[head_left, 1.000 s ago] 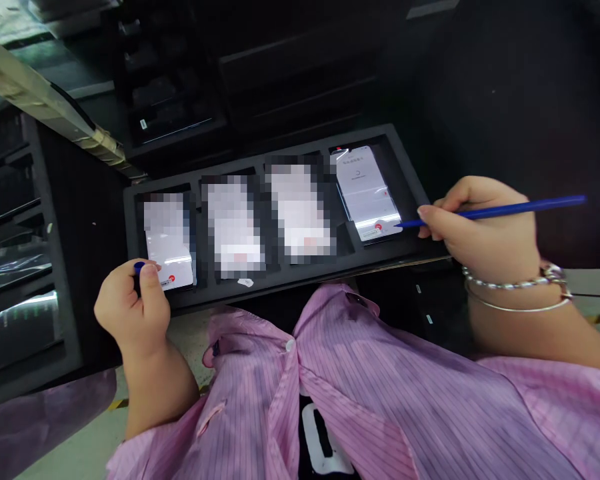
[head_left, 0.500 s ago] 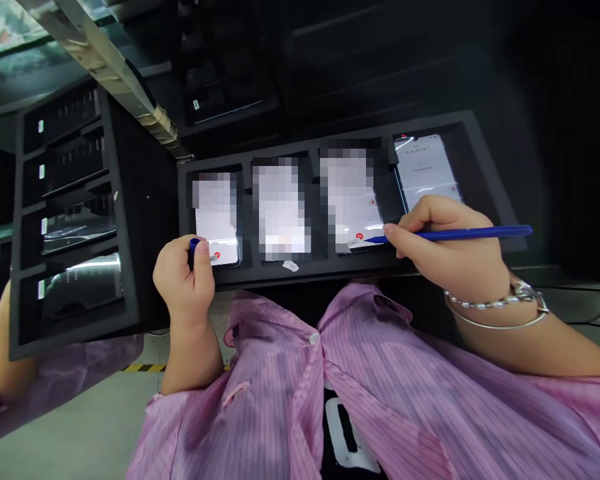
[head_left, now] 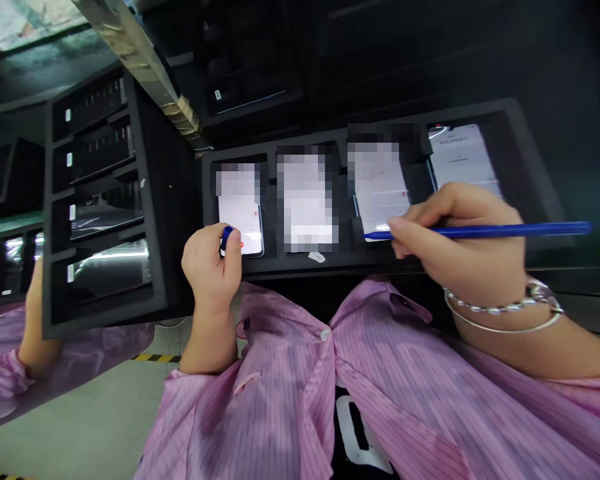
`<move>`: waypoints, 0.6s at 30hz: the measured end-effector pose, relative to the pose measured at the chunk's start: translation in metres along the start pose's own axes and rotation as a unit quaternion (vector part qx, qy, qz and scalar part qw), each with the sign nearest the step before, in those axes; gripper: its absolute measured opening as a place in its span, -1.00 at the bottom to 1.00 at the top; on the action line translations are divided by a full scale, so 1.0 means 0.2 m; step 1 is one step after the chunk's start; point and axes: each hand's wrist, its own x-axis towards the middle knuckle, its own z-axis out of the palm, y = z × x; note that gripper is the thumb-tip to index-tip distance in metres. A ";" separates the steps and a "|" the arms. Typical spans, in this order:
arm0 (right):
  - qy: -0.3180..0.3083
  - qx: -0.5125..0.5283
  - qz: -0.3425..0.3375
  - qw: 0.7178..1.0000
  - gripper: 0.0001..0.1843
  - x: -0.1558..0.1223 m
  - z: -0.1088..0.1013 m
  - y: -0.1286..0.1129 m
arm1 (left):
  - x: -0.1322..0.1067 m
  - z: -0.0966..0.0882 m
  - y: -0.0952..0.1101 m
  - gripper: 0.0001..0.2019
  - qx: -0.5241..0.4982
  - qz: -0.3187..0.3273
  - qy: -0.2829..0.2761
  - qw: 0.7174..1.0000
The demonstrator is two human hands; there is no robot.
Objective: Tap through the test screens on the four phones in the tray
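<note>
A black foam tray [head_left: 535, 180] lies before me, with several lit phones side by side in its slots. My left hand [head_left: 207, 270] is closed in a fist around a small blue pen cap [head_left: 227, 235], over the lower corner of the leftmost phone [head_left: 245, 217]. Between finger and thumb, my right hand [head_left: 473, 233] grips a blue pen [head_left: 535, 229]. Its tip points left at the lower left corner of the third phone [head_left: 380, 193]; contact is unclear. Behind that hand is the rightmost phone [head_left: 463, 153], partly covered. Pixelation hides parts of the other screens.
A small white label [head_left: 317, 257] lies on the tray's front edge. At left, stacked black trays [head_left: 153, 280] hold dark phones, with another person's arm [head_left: 35, 327] beside them. A taped post [head_left: 150, 67] slants behind. Another dark tray [head_left: 250, 67] stands at the back.
The view has shifted, so everything sits further right in the picture. The pen tip has moved left across the third phone's bottom, from near a red icon to the corner. The left hand keeps its grip.
</note>
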 end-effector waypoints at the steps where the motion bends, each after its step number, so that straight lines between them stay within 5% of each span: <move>1: -0.025 -0.006 -0.021 0.999 -0.66 0.01 0.05 -0.03 | 0.00 0.00 0.00 -0.68 0.001 0.001 -0.002 1.000; 7: -0.104 -0.092 -0.025 0.990 -0.67 0.06 0.23 -0.10 | -0.02 -0.02 -0.01 -0.77 -0.035 0.024 -0.006 0.999; 18: -0.084 -0.148 -0.029 0.985 -0.70 0.05 0.23 -0.08 | -0.03 -0.02 0.00 -0.81 -0.082 0.031 0.003 0.996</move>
